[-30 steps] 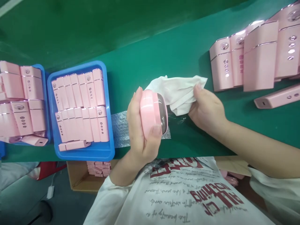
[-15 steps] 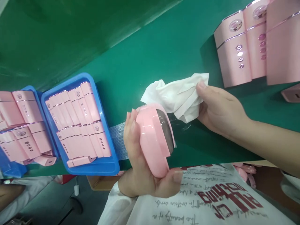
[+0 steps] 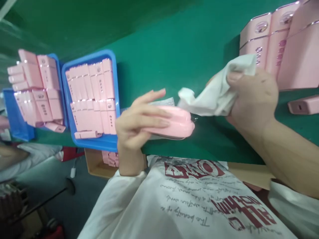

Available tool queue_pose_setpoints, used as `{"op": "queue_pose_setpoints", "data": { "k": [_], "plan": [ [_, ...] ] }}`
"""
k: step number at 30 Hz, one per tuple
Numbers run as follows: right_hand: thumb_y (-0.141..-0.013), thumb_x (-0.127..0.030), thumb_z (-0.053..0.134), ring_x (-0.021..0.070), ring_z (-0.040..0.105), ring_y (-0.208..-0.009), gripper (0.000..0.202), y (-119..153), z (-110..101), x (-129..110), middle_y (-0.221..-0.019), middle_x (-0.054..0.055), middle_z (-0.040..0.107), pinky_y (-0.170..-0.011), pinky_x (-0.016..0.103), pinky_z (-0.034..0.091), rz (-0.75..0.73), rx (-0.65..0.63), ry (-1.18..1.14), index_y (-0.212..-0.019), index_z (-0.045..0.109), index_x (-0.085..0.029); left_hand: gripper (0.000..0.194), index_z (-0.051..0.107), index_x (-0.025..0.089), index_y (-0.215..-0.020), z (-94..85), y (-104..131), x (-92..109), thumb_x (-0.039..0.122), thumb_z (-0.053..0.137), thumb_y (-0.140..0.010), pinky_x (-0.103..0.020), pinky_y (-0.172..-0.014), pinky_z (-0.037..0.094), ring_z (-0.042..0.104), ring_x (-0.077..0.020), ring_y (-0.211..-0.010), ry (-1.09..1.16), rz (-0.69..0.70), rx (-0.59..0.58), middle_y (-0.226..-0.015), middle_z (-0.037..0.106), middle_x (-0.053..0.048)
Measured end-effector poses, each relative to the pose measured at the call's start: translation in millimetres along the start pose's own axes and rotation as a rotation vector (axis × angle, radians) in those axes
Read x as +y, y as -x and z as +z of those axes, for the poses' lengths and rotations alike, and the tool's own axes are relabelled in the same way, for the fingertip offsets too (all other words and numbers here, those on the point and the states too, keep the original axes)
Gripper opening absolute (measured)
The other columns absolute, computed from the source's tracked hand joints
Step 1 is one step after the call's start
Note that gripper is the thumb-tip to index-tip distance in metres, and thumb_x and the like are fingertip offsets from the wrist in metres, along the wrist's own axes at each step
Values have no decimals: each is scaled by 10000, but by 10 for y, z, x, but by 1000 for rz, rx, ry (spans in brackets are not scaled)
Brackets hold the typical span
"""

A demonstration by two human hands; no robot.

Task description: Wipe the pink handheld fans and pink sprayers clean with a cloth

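Note:
My left hand [image 3: 134, 124] grips a glossy pink rounded plastic casing [image 3: 178, 121], with fingers laid across its upper side. The casing lies level over the green table, its dark window turned mostly out of sight. A crumpled white cloth [image 3: 216, 91] is pinched in my right hand [image 3: 256, 96], which is smeared by motion. The loose end of the cloth hangs close to the casing's right end; whether they touch I cannot tell. Part of a clear bubble-wrap sheet [image 3: 168, 102] shows behind the casing.
A blue tray [image 3: 115, 76] of pink boxy devices stands left, beside another blue tray [image 3: 18, 129]. Several pink devices [image 3: 256, 36] stand at right, near a small pink piece [image 3: 302, 105]. A cardboard box [image 3: 96, 169] is below the table edge. Another person's arm [image 3: 15, 156] shows far left.
The pink casing has been turned from upright to level, hiding its dark window. My right hand has moved right and up with the cloth. The view has shifted too.

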State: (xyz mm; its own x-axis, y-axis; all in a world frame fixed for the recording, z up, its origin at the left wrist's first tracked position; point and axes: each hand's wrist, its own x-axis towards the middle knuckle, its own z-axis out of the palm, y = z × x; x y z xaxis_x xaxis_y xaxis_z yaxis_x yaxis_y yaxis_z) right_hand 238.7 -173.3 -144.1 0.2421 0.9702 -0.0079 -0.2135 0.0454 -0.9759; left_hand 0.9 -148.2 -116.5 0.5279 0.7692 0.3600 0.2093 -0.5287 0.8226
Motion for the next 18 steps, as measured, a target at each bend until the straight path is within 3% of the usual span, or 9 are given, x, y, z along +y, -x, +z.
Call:
{"op": "queue_pose_setpoints", "data": {
  "k": [3,6,8,10,13,18],
  "plan": [
    [-825,-286,651,102,537,-589,154,78,-30,-192,-689,3,589,-508,243,392,-213,-356,226,-749,604,-161,250,708,351,-790,-57,-76,-103,483,519,-888,-559,-1119,367,491,-269,-1312,73,192,-113,-1068,707,53],
    [-811,-297,689,120,597,-692,167,236,35,-296,-782,20,652,-603,243,450,-478,-691,379,-923,644,-182,386,696,260,-684,-93,-96,-65,523,502,-888,-508,-1155,334,386,-277,-1392,45,167,-163,-1301,608,34],
    [-823,-365,680,109,591,-624,208,378,100,-294,-739,3,657,-547,222,434,-581,-786,471,-929,630,-194,434,700,228,-690,-69,-63,14,568,501,-873,-497,-1160,321,326,-297,-1423,-31,84,-124,-1409,516,18],
    [-855,-375,637,99,572,-547,183,520,150,-264,-689,-10,656,-490,212,399,-636,-773,596,-880,611,-196,387,715,251,-921,2,10,92,576,512,-863,-515,-1139,331,316,-305,-1426,-80,-23,-9,-1460,452,27],
    [-882,-320,593,83,507,-447,155,668,180,-221,-565,-37,595,-438,205,348,-706,-666,720,-798,578,-191,521,534,328,-1287,158,178,127,580,557,-832,-533,-1083,377,375,-302,-1393,-39,-239,200,-1428,474,24],
    [-888,-309,595,67,431,-383,215,740,207,-200,-471,-64,501,-405,198,302,-857,-536,772,-728,513,-190,575,509,276,-1297,436,525,88,586,583,-819,-490,-1100,369,454,-286,-1338,429,-566,471,-1379,532,-43]
  ]
}}
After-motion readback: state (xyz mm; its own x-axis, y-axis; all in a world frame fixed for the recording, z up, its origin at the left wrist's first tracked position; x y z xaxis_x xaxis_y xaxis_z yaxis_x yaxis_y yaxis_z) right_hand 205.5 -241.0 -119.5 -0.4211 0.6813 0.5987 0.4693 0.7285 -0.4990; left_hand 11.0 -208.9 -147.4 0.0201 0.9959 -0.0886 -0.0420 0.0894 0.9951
